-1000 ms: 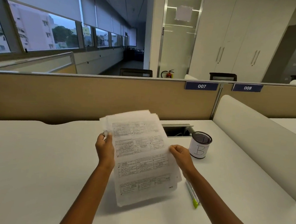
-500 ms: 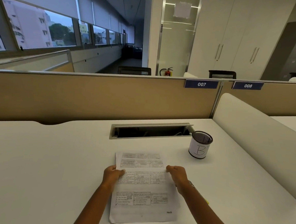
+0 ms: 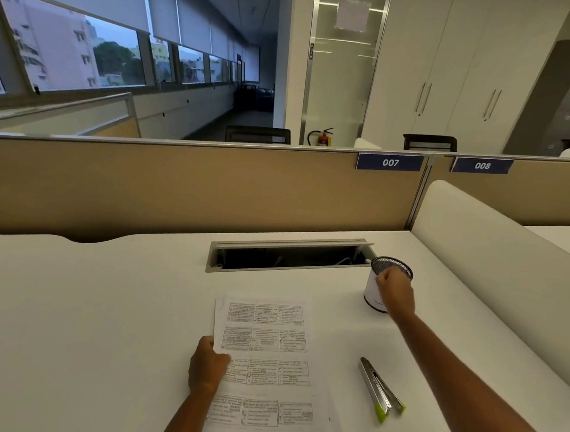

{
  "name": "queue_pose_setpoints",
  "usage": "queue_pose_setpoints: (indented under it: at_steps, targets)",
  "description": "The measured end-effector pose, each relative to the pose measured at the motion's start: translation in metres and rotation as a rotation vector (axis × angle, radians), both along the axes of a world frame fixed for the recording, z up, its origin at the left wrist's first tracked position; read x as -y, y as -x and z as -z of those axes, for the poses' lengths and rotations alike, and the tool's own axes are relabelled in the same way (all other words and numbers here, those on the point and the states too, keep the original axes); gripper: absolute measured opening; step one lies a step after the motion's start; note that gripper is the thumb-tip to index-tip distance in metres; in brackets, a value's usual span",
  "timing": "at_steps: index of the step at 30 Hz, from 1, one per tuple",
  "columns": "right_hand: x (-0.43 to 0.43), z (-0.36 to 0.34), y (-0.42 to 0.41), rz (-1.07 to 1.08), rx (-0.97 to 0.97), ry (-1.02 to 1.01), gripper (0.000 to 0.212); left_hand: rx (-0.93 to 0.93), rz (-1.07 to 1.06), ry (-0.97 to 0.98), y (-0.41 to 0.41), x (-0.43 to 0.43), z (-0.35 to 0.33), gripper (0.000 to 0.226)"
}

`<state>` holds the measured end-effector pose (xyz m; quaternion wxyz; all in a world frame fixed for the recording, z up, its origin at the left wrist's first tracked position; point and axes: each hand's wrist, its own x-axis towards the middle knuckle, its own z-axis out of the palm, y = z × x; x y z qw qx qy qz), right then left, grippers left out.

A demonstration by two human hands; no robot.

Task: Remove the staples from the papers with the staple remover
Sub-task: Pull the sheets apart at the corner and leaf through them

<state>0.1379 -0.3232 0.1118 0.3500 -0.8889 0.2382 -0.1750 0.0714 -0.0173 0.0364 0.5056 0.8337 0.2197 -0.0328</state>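
The stapled papers point(image 3: 269, 363), printed with boxed tables, lie flat on the white desk point(image 3: 90, 321) in front of me. My left hand point(image 3: 208, 367) grips their left edge, fingers curled on the sheet. The staple remover point(image 3: 380, 389), silver with green tips, lies on the desk to the right of the papers, and neither hand touches it. My right hand point(image 3: 395, 291) is stretched out to the black mesh cup point(image 3: 372, 296), closed in a fist at its rim. Nothing shows in that fist.
An open cable slot point(image 3: 288, 255) is cut into the desk behind the papers. A tan partition point(image 3: 195, 191) closes the back of the desk. A white rounded divider point(image 3: 492, 259) runs along the right side.
The papers went from held up in both hands to lying flat on the desk. My right hand let go of them and moved up right to the mesh cup, uncovering the staple remover.
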Motion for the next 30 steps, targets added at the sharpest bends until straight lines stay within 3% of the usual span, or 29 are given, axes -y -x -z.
queue_pose_setpoints:
  at_steps: [8,20,26,30]
  targets:
    - [0.033,-0.017,-0.028,0.139,-0.068,0.114,0.027,0.058,-0.002,-0.002,-0.003,-0.004,0.011,0.037]
    - [0.043,-0.019,-0.029,0.164,0.047,-0.009,0.022,0.077,-0.012,0.051,-0.003,-0.009,0.017,0.035]
    - [0.013,-0.01,-0.008,0.05,0.23,-0.131,0.024,0.153,-0.04,0.197,0.002,-0.017,0.016,0.024]
    - [-0.037,0.022,0.023,-0.222,0.15,-0.375,0.019,0.224,-0.027,0.313,0.011,-0.023,0.014,0.023]
